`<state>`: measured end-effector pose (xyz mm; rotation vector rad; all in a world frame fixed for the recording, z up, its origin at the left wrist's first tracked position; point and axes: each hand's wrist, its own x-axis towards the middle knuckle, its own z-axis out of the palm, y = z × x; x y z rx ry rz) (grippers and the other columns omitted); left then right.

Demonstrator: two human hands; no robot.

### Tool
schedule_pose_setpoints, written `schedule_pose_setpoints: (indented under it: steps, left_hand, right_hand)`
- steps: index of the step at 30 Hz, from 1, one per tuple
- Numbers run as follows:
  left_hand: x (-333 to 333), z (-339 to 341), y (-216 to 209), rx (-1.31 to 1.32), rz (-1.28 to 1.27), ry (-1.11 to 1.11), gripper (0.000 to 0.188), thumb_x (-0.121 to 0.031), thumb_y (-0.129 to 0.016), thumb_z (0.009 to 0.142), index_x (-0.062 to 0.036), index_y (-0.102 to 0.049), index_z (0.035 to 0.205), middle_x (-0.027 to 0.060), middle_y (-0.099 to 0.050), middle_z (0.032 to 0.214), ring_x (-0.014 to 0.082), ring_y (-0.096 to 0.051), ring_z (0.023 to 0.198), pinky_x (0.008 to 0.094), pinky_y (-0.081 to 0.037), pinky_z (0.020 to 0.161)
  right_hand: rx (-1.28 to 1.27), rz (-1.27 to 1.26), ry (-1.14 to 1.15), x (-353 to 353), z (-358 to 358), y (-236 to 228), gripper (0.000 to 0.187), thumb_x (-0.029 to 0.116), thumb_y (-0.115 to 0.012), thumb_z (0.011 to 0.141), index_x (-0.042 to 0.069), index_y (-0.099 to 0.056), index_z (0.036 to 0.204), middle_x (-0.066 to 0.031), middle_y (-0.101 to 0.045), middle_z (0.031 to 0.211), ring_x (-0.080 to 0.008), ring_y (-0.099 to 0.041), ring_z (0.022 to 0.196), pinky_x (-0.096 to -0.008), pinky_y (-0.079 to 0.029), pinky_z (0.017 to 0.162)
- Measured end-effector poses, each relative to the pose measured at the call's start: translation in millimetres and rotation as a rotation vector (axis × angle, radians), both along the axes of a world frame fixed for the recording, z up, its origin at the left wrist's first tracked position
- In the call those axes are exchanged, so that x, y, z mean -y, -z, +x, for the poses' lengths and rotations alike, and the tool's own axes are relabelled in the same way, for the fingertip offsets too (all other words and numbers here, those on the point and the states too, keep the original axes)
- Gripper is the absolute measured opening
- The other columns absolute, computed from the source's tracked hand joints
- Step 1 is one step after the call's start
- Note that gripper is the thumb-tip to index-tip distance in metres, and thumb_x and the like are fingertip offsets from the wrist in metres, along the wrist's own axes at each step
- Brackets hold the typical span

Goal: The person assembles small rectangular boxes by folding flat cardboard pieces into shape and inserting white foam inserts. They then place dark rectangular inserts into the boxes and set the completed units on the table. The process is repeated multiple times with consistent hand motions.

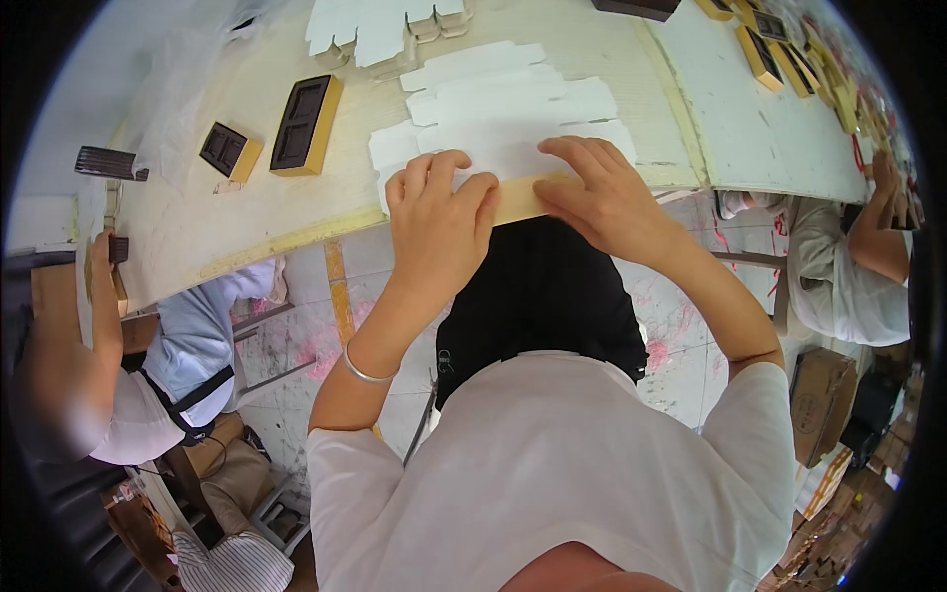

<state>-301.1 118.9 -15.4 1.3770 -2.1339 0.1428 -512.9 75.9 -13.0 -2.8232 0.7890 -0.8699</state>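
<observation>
A stack of flat white cardboard box blanks (483, 118) with cut flaps lies at the near edge of the table, in front of my body. A pale gold strip (520, 198) of the nearest blank shows along the table edge between my hands. My left hand (439, 212) has its fingers curled and its thumb at the left end of this strip. At the strip's right end my right hand (604, 197) grips with bent fingers, its thumb and index finger apart over the white card. The undersides of the fingers are hidden.
Gold boxes with dark trays, one long (306, 126) and one small (230, 150), stand to the left. More folded white card (380, 30) lies at the back. Gold boxes (779, 59) are piled far right. Co-workers sit left (187, 365) and right (838, 266).
</observation>
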Motion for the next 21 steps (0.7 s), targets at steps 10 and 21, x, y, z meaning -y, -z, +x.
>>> schedule_pose_setpoints:
  steps: [10, 21]
  left_hand:
    - [9, 8, 3, -0.249, 0.264, 0.137, 0.017, -0.02, -0.071, 0.077, -0.0044, -0.065, 0.077, 0.0049, -0.056, 0.069, 0.025, -0.054, 0.071, 0.0352, -0.042, 0.064]
    - [-29, 2, -34, -0.609, 0.44, -0.026, 0.052, -0.035, -0.072, 0.081, -0.0057, -0.05, 0.118, 0.0087, -0.057, 0.1, 0.0224, -0.057, 0.083, 0.0324, -0.045, 0.071]
  right_hand:
    - [-0.221, 0.231, -0.046, 9, 7, -8, 0.009, 0.008, -0.062, 0.078, 0.001, -0.058, 0.081, -0.013, -0.057, 0.087, -0.03, -0.057, 0.088, -0.0392, -0.045, 0.074]
    - [0.086, 0.261, 0.2, 12, 10, -47, 0.009, 0.008, -0.062, 0.079, 0.001, -0.06, 0.083, -0.0133, -0.057, 0.076, -0.0322, -0.056, 0.074, -0.0396, -0.045, 0.065]
